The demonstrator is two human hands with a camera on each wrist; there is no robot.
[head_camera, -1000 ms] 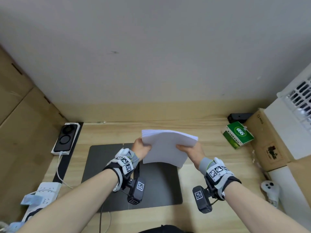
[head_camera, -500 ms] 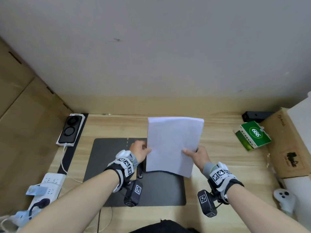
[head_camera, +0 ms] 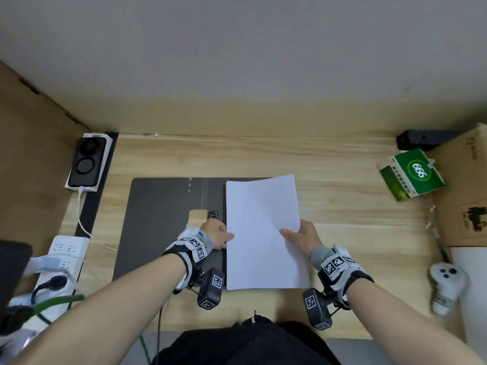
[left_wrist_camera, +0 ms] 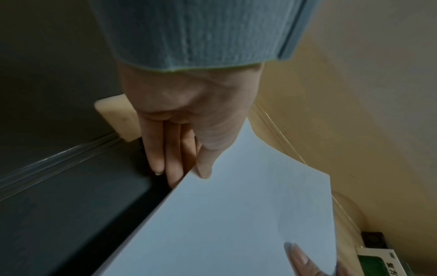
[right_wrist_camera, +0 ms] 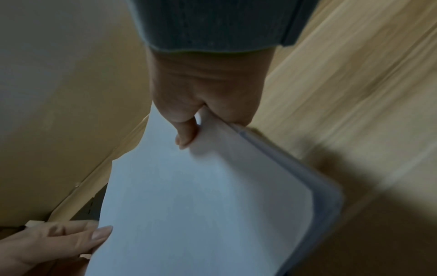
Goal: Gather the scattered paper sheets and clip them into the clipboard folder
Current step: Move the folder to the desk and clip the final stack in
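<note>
Over the folder (head_camera: pixel 168 227), both hands, left (head_camera: pixel 216 234) and right (head_camera: pixel 303 238), fingers gripping, had lowered the squared sheets (head_camera: pixel 263 233) flat, ready for clipping.

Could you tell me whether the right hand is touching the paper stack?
Touching. The right wrist view shows the right hand pinching the paper stack, thumb pressed on the top sheet.

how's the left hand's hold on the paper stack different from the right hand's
The left hand meets the paper stack at its left edge, over the dark clipboard folder; the right hand takes the right edge, over the wooden desk. The left hand's fingers lie straight along the edge, thumb on top; the right hand's thumb pinches down over curled fingers. Both have a thumb on the top sheet.
</note>
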